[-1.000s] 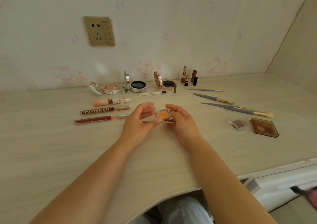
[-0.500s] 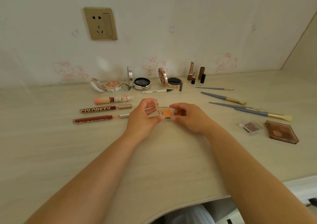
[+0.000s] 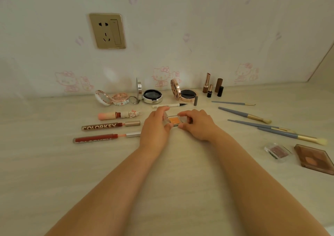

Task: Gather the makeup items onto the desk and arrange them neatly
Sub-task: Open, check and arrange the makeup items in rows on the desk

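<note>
Soft, even, warm-tinted light fills the scene; its source lies outside the view. Shadows under the brushes [image 3: 244,115] and compacts [image 3: 151,96] are faint and short. The desk [image 3: 45,172] shows no hard glare. Wide-angle distortion bends the edges, and fine detail looks slightly soft, perhaps from compression.
</note>
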Demonstrator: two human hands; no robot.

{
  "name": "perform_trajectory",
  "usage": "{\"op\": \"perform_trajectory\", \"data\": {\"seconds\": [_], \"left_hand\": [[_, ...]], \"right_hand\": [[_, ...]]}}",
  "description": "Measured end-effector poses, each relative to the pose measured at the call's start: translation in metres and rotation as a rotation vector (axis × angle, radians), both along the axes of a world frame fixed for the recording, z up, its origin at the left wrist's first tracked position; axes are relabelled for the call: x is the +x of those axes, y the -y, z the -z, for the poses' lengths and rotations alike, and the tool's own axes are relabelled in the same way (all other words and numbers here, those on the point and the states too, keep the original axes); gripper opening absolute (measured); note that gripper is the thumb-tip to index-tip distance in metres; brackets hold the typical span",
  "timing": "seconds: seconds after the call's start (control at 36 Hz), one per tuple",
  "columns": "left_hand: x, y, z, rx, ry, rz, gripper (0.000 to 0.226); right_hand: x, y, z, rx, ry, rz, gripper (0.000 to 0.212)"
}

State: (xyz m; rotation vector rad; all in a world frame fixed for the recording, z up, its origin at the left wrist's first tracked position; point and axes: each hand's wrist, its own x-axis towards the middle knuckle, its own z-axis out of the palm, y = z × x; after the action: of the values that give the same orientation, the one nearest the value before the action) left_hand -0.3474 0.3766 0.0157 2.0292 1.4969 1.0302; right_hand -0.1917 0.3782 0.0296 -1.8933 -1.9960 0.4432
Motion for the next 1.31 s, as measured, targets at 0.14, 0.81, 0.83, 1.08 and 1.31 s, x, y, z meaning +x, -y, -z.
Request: {"op": "perform_trajectory", "data": {"seconds": [0.14, 0.81, 0.83, 1.08, 1.31], "left_hand": [[0.003, -0.007, -0.001, 0.002, 0.011, -0.078, 0.050], [0.004, 0.012, -0.011, 0.078, -0.067, -0.114, 0.065], [0.004, 0.014, -0.011, 0.116, -0.078, -0.118, 0.064], [0.034, 0.052, -0.013, 0.412, -0.224, 0.048, 0.038], [0.109, 0.086, -0.006, 0.080, -0.226, 0.332, 0.041]], "right_hand": [[-0.004, -0.012, 0.001, 0.006, 0.009, 0.017, 0.042], [-0.024, -0.002, 0.000, 0.113, -0.235, 0.175, 0.037], [-0.023, 0.006, -0.002, 0.116, -0.295, 0.209, 0.032], [0.009, 0.099, -0.004, 0.240, -0.439, 0.383, 0.018], [0.056, 0.159, 0.000, 0.409, -0.219, 0.604, 0.019]]}}
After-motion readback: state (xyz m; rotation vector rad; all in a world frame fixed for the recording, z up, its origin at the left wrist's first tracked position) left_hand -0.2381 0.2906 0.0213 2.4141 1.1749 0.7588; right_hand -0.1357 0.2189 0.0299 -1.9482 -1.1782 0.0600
